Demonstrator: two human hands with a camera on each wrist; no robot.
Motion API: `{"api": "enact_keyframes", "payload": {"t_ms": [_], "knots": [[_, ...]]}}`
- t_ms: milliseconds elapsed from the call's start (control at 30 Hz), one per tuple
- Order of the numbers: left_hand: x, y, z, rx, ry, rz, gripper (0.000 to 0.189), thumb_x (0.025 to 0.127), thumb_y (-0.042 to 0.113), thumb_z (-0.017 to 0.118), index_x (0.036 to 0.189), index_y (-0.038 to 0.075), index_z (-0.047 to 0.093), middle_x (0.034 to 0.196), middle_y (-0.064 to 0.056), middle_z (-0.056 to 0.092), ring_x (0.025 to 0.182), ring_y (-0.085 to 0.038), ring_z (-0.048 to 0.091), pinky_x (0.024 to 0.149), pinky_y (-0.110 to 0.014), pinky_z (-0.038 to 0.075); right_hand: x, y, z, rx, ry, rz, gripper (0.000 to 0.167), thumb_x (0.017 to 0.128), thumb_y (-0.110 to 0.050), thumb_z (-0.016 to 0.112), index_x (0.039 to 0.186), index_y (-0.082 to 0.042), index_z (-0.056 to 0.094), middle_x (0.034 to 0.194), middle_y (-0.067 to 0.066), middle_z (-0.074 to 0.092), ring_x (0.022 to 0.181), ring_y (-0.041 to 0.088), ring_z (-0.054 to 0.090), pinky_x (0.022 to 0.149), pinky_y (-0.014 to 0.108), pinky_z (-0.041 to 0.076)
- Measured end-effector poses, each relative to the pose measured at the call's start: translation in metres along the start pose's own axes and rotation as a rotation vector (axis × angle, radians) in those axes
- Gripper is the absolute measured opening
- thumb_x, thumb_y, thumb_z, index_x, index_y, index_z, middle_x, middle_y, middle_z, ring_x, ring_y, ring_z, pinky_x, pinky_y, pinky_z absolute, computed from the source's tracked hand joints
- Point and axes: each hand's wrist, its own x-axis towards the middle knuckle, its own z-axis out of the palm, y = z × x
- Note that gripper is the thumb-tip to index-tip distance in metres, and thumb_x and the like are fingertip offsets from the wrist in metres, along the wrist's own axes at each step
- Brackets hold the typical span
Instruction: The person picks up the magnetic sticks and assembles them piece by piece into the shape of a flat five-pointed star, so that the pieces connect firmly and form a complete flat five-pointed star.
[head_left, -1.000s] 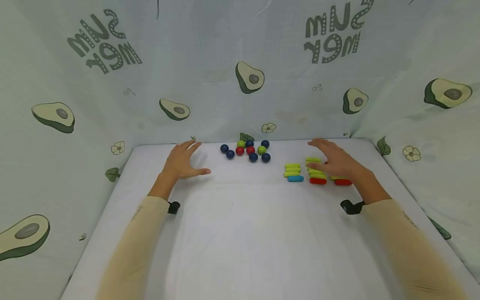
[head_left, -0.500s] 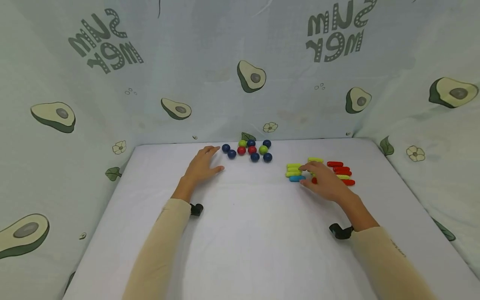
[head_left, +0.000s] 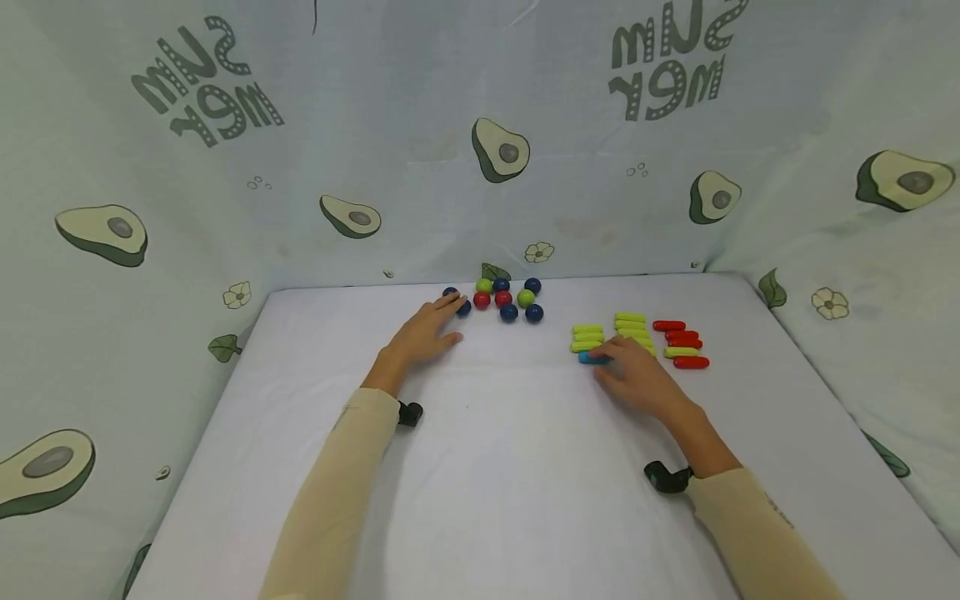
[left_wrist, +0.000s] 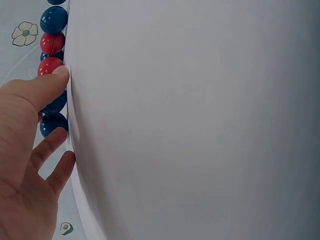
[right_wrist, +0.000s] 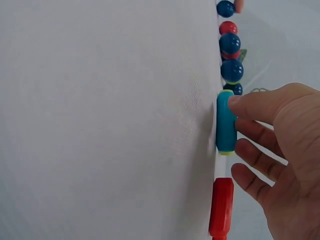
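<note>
My left hand (head_left: 422,335) reaches over two dark blue balls (head_left: 463,307) at the left end of a ball group, fingers extended and thumb apart. In the left wrist view the thumb overlaps a red ball (left_wrist: 50,66), and a dark blue ball (left_wrist: 53,124) shows beyond the fingers. My right hand (head_left: 641,375) is at a short blue stick (head_left: 591,357) with rounded ends, lying in front of several yellow-green sticks (head_left: 587,337). From the right wrist, the thumb overlaps the blue stick's (right_wrist: 226,125) upper end, with the other fingers loosely bent behind; contact cannot be told.
More dark blue, red (head_left: 503,297) and green balls (head_left: 527,297) lie near the back edge of the white table (head_left: 480,467). Right of the right hand are red sticks (head_left: 691,362) and a yellow-green one (head_left: 681,352). A printed cloth (head_left: 420,167) hangs behind.
My left hand has moved right and slightly back to the left end of the balls. My right hand has come left and toward me, from above the middle sticks to the blue stick.
</note>
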Motion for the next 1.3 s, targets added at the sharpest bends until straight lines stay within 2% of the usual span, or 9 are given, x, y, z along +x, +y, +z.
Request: {"api": "enact_keyframes", "payload": {"t_ms": [300, 533, 600, 667, 767, 833, 1033, 1167, 1300], "knots": [[0.002, 0.003, 0.003, -0.049, 0.065, 0.006, 0.047, 0.103, 0.025, 0.065, 0.147, 0.018, 0.05, 0.158, -0.005, 0.045, 0.147, -0.03, 0.041, 0.123, -0.047, 0.031, -0.001, 0.0, 0.001, 0.0, 0.046, -0.002, 0.028, 0.093, -0.009, 0.074, 0.121, -0.004, 0.07, 0.127, 0.02, 0.06, 0.123, 0.04, 0.053, 0.108, 0.06, 0.045], [-0.003, 0.01, 0.001, -0.08, 0.098, -0.043, 0.02, 0.101, 0.022, 0.068, 0.119, 0.016, 0.061, 0.13, -0.009, 0.067, 0.125, -0.029, 0.061, 0.11, -0.047, 0.047, 0.0, 0.002, 0.002, 0.005, 0.034, 0.009, 0.032, 0.094, -0.011, 0.074, 0.125, -0.004, 0.068, 0.116, 0.014, 0.062, 0.113, 0.034, 0.057, 0.1, 0.055, 0.052], [-0.004, 0.011, 0.002, -0.08, 0.096, -0.034, 0.024, 0.099, 0.023, 0.07, 0.12, 0.016, 0.061, 0.129, -0.009, 0.068, 0.123, -0.029, 0.062, 0.108, -0.047, 0.048, 0.0, 0.001, 0.003, 0.016, 0.031, 0.008, 0.028, 0.095, -0.01, 0.074, 0.122, -0.004, 0.07, 0.116, 0.013, 0.061, 0.112, 0.033, 0.057, 0.1, 0.055, 0.052], [-0.005, 0.013, 0.003, -0.077, 0.075, -0.011, 0.037, 0.098, 0.027, 0.072, 0.132, 0.018, 0.061, 0.139, -0.007, 0.064, 0.127, -0.028, 0.06, 0.111, -0.048, 0.046, 0.0, 0.001, 0.004, 0.029, 0.029, 0.01, 0.025, 0.095, -0.009, 0.073, 0.119, -0.005, 0.071, 0.116, 0.013, 0.06, 0.114, 0.033, 0.055, 0.101, 0.055, 0.051], [-0.003, 0.018, 0.005, -0.053, 0.006, 0.051, 0.054, 0.099, 0.032, 0.07, 0.15, 0.025, 0.052, 0.155, -0.003, 0.052, 0.142, -0.026, 0.05, 0.119, -0.049, 0.038, -0.001, -0.003, 0.006, 0.046, 0.023, 0.018, 0.019, 0.095, -0.009, 0.074, 0.114, -0.008, 0.072, 0.12, 0.014, 0.06, 0.118, 0.034, 0.053, 0.102, 0.056, 0.051], [-0.003, 0.022, 0.006, -0.035, -0.037, 0.089, 0.057, 0.1, 0.033, 0.069, 0.153, 0.026, 0.05, 0.156, -0.001, 0.052, 0.14, -0.024, 0.051, 0.12, -0.046, 0.038, 0.0, -0.006, 0.007, 0.045, 0.012, 0.016, 0.019, 0.094, -0.01, 0.074, 0.114, -0.01, 0.072, 0.121, 0.014, 0.061, 0.119, 0.036, 0.053, 0.103, 0.057, 0.05], [-0.01, 0.028, 0.009, -0.08, -0.047, 0.092, 0.046, 0.098, 0.026, 0.073, 0.141, 0.016, 0.063, 0.124, -0.004, 0.07, 0.107, -0.019, 0.063, 0.099, -0.037, 0.052, 0.002, -0.016, 0.013, 0.052, -0.018, -0.005, 0.023, 0.095, -0.013, 0.074, 0.117, -0.01, 0.07, 0.12, 0.012, 0.066, 0.117, 0.034, 0.057, 0.102, 0.056, 0.05], [-0.026, 0.029, 0.013, -0.134, -0.044, 0.063, 0.045, 0.095, 0.028, 0.076, 0.136, 0.014, 0.065, 0.116, -0.002, 0.07, 0.104, -0.016, 0.063, 0.098, -0.036, 0.052, 0.002, -0.02, 0.016, 0.086, -0.045, -0.011, 0.026, 0.096, -0.012, 0.073, 0.121, -0.009, 0.07, 0.124, 0.012, 0.066, 0.118, 0.034, 0.057, 0.103, 0.055, 0.051], [-0.047, 0.031, 0.017, -0.184, -0.044, 0.075, 0.045, 0.094, 0.029, 0.077, 0.135, 0.013, 0.066, 0.114, 0.0, 0.07, 0.104, -0.014, 0.063, 0.098, -0.035, 0.053, 0.001, -0.026, 0.019, 0.118, -0.073, -0.014, 0.029, 0.097, -0.014, 0.072, 0.125, -0.008, 0.07, 0.131, 0.015, 0.064, 0.125, 0.036, 0.057, 0.106, 0.057, 0.049]]}}
